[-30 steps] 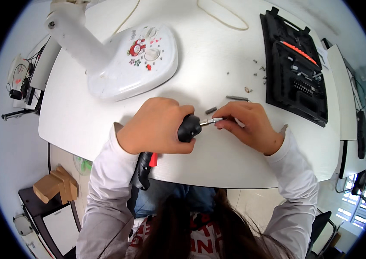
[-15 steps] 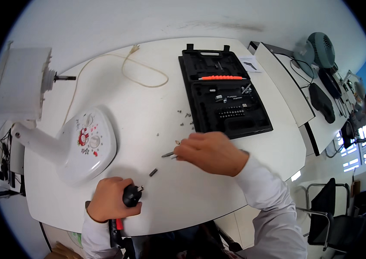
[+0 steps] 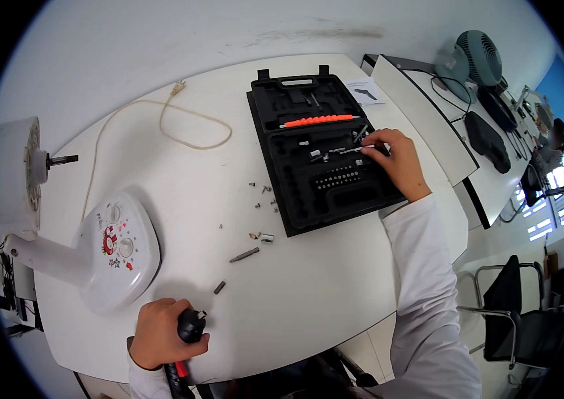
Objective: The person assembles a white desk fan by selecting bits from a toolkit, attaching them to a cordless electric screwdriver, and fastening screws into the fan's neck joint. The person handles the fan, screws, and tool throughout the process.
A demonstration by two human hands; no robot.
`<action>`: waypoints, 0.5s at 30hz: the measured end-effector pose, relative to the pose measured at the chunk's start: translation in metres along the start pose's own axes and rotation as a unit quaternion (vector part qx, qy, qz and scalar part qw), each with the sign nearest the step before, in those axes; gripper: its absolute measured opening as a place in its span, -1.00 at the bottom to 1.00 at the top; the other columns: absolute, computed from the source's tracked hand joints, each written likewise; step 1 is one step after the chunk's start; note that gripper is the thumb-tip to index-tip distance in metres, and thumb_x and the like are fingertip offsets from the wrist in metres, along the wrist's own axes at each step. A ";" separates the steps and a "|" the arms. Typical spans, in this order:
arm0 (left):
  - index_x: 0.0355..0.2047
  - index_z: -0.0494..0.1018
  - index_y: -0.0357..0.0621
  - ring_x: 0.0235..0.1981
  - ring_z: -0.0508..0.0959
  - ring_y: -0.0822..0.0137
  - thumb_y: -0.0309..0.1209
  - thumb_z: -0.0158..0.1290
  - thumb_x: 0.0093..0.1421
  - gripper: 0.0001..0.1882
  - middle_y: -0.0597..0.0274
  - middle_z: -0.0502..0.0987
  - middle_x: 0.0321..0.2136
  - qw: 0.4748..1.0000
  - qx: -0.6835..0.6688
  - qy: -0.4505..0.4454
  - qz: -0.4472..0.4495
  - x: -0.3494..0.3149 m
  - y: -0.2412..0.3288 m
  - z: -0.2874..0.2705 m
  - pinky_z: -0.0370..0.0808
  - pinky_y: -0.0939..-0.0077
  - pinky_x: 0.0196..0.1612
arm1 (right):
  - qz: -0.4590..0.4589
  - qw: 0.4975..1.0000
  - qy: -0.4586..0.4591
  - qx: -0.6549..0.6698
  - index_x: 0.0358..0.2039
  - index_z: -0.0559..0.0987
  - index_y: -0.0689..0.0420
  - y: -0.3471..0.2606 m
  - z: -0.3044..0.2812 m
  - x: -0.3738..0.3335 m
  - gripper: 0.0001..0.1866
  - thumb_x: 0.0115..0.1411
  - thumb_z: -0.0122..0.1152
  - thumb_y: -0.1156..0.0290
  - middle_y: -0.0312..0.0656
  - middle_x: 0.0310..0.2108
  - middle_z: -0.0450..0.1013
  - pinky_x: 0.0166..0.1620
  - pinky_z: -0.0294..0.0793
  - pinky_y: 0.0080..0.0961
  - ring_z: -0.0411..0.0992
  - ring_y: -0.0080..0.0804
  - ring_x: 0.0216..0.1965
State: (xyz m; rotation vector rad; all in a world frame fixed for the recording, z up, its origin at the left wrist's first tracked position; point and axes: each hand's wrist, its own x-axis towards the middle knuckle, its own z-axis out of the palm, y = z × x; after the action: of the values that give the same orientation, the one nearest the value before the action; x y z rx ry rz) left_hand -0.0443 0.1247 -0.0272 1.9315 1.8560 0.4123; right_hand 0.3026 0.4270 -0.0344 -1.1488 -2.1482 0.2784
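At the near left edge of the table, my left hand (image 3: 162, 332) is wrapped round a black electric screwdriver (image 3: 192, 324) with a red patch; its metal chuck points away from me. My right hand (image 3: 398, 163) reaches over the open black tool case (image 3: 295, 223), thumb and forefinger pinched on a slim silvery bit (image 3: 361, 149). Loose sockets and bits lie beside it, above a row of small bits (image 3: 337, 177). An orange flexible shaft (image 3: 318, 122) crosses the case's middle. On the table lie a long double-ended bit (image 3: 244, 255), a silver socket (image 3: 266, 238) and a short dark bit (image 3: 220, 287).
To the left are a white fan base (image 3: 119, 253) with knobs and a white motor housing (image 3: 9, 176) with its shaft exposed. A cream power cord (image 3: 195, 143) loops behind. Small screws (image 3: 266, 189) lie by the case. A green fan (image 3: 478, 60) stands on the right-hand desk.
My right hand has moved from the loose bits on the table, away and to the right, over the tool case. The view has shifted slightly. My left hand keeps holding the screwdriver.
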 end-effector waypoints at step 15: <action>-0.65 0.42 -0.16 -0.74 0.38 0.15 -0.22 0.22 -0.38 -0.67 0.23 0.35 -0.81 1.000 0.005 0.019 0.019 0.001 -0.001 0.002 0.33 0.36 -0.65 | -0.070 0.994 0.042 -0.076 0.04 0.43 0.13 0.052 0.016 0.005 -0.62 0.18 -0.05 0.58 -0.12 0.03 0.38 0.06 0.31 -0.38 0.33 -0.14 0.03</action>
State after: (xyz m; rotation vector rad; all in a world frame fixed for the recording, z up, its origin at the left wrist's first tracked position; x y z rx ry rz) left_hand -0.0439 0.1252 -0.0296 1.9808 1.8497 0.4552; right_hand 0.3245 0.4631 -0.0689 -1.0655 -2.1927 0.0034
